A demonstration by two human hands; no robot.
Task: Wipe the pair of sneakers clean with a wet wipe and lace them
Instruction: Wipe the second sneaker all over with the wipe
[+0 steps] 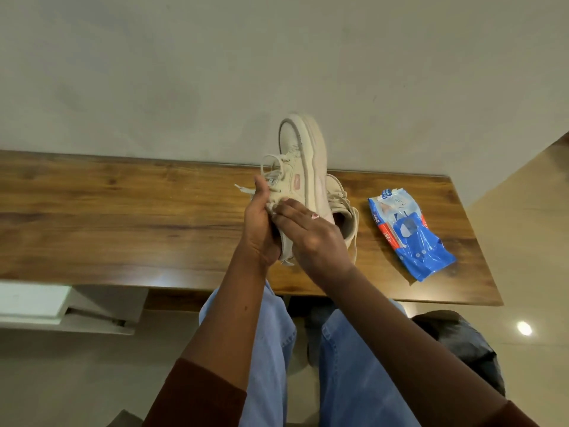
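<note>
A cream sneaker (303,155) with a small pink patch is held up above the wooden table (123,217), toe pointing away from me, tilted on its side. My left hand (260,232) grips its heel end and loose laces from the left. My right hand (311,238) lies flat against the sneaker's side, pressing a white wet wipe (272,209) that peeks out between both hands. The second cream sneaker (341,208) rests on the table just behind and right of the held one, partly hidden, laces hanging loose.
A blue pack of wet wipes (409,232) lies on the table to the right. The table stands against a pale wall. My legs in blue jeans are below the table's near edge, and a dark bag (462,343) sits on the floor at right.
</note>
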